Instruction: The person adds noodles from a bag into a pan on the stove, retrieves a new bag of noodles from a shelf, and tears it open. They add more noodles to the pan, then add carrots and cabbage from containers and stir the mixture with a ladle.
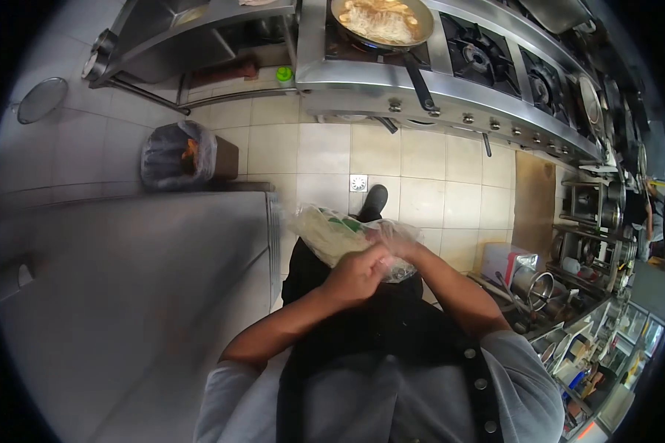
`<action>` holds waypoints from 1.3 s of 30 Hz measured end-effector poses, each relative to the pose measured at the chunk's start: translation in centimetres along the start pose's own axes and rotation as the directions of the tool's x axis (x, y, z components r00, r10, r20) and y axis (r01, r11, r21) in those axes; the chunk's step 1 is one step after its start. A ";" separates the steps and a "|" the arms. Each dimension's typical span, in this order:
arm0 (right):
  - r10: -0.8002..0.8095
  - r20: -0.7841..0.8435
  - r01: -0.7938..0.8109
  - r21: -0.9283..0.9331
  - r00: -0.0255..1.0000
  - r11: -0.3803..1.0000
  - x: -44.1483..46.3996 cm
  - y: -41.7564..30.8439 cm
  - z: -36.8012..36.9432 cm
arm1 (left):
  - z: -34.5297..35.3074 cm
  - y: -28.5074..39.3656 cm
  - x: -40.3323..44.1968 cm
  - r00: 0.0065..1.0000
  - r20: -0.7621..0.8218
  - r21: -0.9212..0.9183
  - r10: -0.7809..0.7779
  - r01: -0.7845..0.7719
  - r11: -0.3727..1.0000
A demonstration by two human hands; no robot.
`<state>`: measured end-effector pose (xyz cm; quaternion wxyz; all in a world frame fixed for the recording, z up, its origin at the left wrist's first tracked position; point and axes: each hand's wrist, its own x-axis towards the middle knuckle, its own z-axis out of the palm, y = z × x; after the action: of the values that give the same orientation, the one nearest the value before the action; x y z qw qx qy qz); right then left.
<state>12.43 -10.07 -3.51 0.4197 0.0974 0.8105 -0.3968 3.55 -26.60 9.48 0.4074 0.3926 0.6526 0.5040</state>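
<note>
The left hand point(357, 275) is curled with the thumb pressed in, apparently pinching the gathered plastic of a clear bag point(321, 232). The right hand point(396, 247) is just beside it at the bag's right end; blur hides whether its fingers grip or only touch. The bag hangs ahead of the torso, its fuller end reaching out to the left of both hands, with pale, noodle-like contents and a green patch showing through. Whether its mouth is open or tied cannot be told.

Well ahead of the hands, a frying pan point(428, 28) sits over a burner of the gas range point(340, 87), already loaded with pale strands point(377, 28). Cooking looks under way, though unfinished; plenty remains bagged. Left of the left hand lies a steel tabletop point(125, 295), with a lined waste bin point(226, 156) beyond it.
</note>
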 end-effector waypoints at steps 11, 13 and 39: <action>0.054 -0.049 -0.026 0.449 0.997 0.893 -2.4 -3.3 0.7 | -3.3 -5.0 -2.3 0.941 -0.222 -0.195 -0.255 0.214 0.957; 0.053 -0.038 -0.027 0.500 0.998 0.866 -3.3 -4.2 0.1 | -3.3 -5.4 -2.6 0.930 -0.232 -0.272 -0.284 0.218 0.937; 0.494 -0.131 -0.074 0.924 0.859 0.374 -2.0 4.9 4.6 | 1.6 -3.9 0.5 0.956 -0.143 -0.276 -0.257 0.211 0.938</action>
<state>18.91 -9.79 -6.29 0.1959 0.5227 0.5077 -0.6562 4.46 -26.28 5.35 0.4527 0.2094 0.6572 0.5651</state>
